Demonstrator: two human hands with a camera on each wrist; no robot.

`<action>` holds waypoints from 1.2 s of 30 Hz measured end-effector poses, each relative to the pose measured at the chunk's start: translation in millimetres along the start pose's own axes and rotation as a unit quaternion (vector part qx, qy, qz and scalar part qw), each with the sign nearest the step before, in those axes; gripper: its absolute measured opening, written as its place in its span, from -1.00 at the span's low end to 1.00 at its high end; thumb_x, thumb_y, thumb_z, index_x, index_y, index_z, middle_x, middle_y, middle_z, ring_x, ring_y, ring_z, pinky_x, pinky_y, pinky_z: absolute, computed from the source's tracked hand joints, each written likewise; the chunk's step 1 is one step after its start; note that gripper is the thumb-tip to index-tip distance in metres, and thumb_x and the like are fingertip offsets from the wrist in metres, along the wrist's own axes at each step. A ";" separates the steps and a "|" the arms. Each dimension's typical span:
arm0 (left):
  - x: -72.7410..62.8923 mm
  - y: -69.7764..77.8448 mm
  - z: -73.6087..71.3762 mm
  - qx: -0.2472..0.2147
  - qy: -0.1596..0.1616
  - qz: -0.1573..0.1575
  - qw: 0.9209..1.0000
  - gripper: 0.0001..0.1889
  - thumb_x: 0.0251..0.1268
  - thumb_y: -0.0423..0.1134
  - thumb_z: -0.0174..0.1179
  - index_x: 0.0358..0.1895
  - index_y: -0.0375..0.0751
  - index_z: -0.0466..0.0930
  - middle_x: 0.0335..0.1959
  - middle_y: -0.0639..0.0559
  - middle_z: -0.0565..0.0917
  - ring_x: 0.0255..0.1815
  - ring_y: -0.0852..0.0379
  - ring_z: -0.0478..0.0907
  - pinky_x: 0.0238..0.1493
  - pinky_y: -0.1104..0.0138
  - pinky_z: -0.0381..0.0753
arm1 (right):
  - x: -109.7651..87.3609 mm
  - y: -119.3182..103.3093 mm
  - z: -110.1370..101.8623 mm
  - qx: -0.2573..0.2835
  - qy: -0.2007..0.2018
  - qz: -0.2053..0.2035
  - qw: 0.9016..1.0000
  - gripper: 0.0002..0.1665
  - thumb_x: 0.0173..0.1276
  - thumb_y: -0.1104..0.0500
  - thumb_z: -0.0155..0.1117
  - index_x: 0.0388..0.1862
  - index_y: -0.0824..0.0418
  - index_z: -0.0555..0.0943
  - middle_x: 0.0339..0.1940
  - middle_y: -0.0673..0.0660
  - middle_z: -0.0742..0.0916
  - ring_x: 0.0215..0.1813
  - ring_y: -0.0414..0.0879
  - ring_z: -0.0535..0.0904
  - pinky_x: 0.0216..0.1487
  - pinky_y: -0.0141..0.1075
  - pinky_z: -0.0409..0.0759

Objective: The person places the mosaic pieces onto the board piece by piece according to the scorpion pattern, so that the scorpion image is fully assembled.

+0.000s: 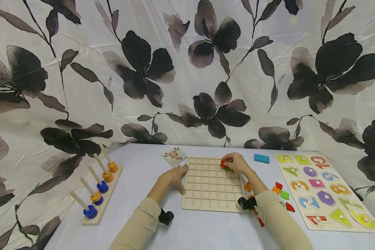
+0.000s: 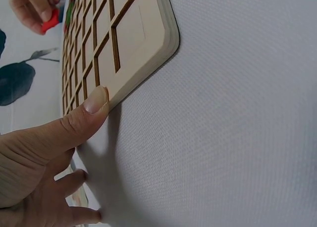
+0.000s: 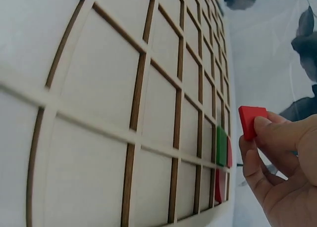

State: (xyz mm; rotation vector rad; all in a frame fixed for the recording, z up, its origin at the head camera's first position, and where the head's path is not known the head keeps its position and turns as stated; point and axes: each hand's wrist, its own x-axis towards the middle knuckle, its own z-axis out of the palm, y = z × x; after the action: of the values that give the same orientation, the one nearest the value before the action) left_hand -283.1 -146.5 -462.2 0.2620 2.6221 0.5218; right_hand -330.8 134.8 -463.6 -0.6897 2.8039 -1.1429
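A light wooden grid board (image 1: pixel 210 184) lies on the white table in front of me. My left hand (image 1: pixel 175 176) rests at its left edge, fingers spread; in the left wrist view the thumb (image 2: pixel 81 119) touches the board's side. Above the far right corner, my right hand (image 1: pixel 235 162) pinches a red tile (image 3: pixel 250 119) between thumb and fingers, apart from the grid. Set in cells near that corner are a green tile (image 3: pixel 221 145) and red pieces (image 3: pixel 218 186). The right hand partly hides these cells in the head view.
Loose red, orange and green pieces (image 1: pixel 284 195) lie right of the board, partly under the right forearm. A number puzzle board (image 1: pixel 326 208) stands farther right, a blue block (image 1: pixel 261 158) behind. A patterned card (image 1: pixel 174 156) and a ring-peg stand (image 1: pixel 95 221) are on the left.
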 end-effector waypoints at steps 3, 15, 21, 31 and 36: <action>0.1 0.4 -1.1 -0.001 -0.001 0.001 1.000 0.18 -0.36 -0.17 0.58 0.48 -0.14 0.05 0.48 -0.28 0.02 0.47 -0.27 -0.04 0.37 -0.14 0.08 | 5.7 -2.3 4.3 0.008 0.000 0.002 1.000 -0.84 0.22 0.39 0.25 -0.22 0.38 0.68 -0.33 0.22 0.73 -0.32 0.01 0.61 -0.25 -0.16 0.60; 1.2 0.4 -1.9 0.003 -0.002 0.002 1.000 0.19 -0.36 -0.16 0.58 0.48 -0.13 0.04 0.49 -0.26 0.01 0.47 -0.26 -0.04 0.38 -0.14 0.07 | 12.5 -1.8 16.3 -0.003 0.000 0.042 0.999 -0.92 0.14 0.36 0.34 -0.36 0.35 0.70 -0.41 0.17 0.75 -0.28 0.03 0.65 -0.14 -0.08 0.60; 1.2 -0.8 -1.9 0.000 -0.001 -0.002 1.000 0.19 -0.36 -0.17 0.58 0.48 -0.12 0.04 0.49 -0.21 0.01 0.48 -0.23 -0.04 0.38 -0.17 0.04 | 11.7 -5.6 18.3 -0.027 -0.004 0.056 0.998 -0.94 0.13 0.32 0.37 -0.44 0.34 0.70 -0.49 0.13 0.73 -0.33 0.00 0.62 -0.18 -0.11 0.60; 0.7 -0.8 1.7 -0.006 0.006 0.004 1.000 0.17 -0.38 -0.19 0.58 0.47 -0.15 0.08 0.49 -0.16 0.05 0.48 -0.22 -0.02 0.38 -0.16 0.06 | 6.8 -4.1 17.8 -0.047 -0.017 0.040 0.998 -0.92 0.15 0.33 0.36 -0.41 0.36 0.72 -0.42 0.18 0.75 -0.29 0.04 0.64 -0.18 -0.13 0.63; 0.9 -0.5 2.3 -0.007 0.007 0.001 1.000 0.18 -0.39 -0.19 0.58 0.47 -0.13 0.08 0.49 -0.17 0.05 0.47 -0.23 -0.02 0.37 -0.18 0.05 | -2.6 5.1 8.0 -0.011 -0.005 0.029 1.000 -0.84 0.25 0.35 0.25 -0.23 0.40 0.68 -0.26 0.25 0.73 -0.23 0.08 0.61 -0.20 -0.13 0.62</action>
State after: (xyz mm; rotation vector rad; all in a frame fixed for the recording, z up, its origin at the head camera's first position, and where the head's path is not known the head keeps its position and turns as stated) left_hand -282.8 -146.0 -464.7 0.2565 2.6309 0.5437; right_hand -328.8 133.9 -473.2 -0.6102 2.8129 -1.0971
